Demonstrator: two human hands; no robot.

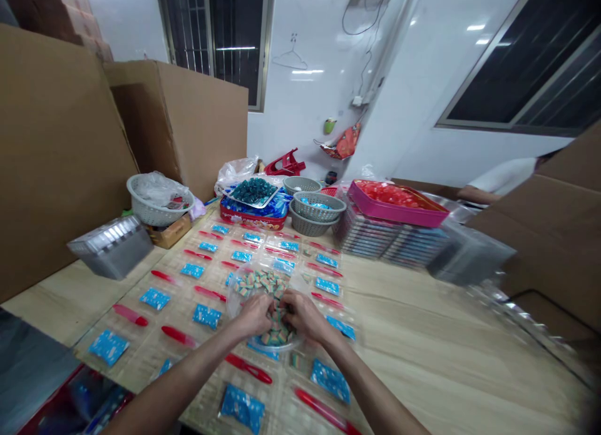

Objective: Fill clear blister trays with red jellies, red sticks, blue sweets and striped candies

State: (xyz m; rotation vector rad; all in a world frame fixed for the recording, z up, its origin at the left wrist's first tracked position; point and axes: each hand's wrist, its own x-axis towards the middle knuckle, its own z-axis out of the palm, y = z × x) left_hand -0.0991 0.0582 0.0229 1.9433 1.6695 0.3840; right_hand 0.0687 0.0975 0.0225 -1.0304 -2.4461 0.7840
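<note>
Since left hand (258, 313) and right hand (303, 313) crowd the translucent bowl (233, 302), fingers curled, pinch unclear, bumping could spill striped pieces (263, 282).

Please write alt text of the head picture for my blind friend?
A person's left hand and right hand reach into a clear bowl of striped blocks. Around it, blue packets and red pen-like sticks lie in clear trays on a wooden table.

Worn on the head, the one camera faces forward and down across a pale wood-grained tabletop (408, 316), near enough to put the bare left hand (257, 314) and bare right hand (304, 312) just below frame centre, a glossy white wall (305, 40) at upper middle.
</note>
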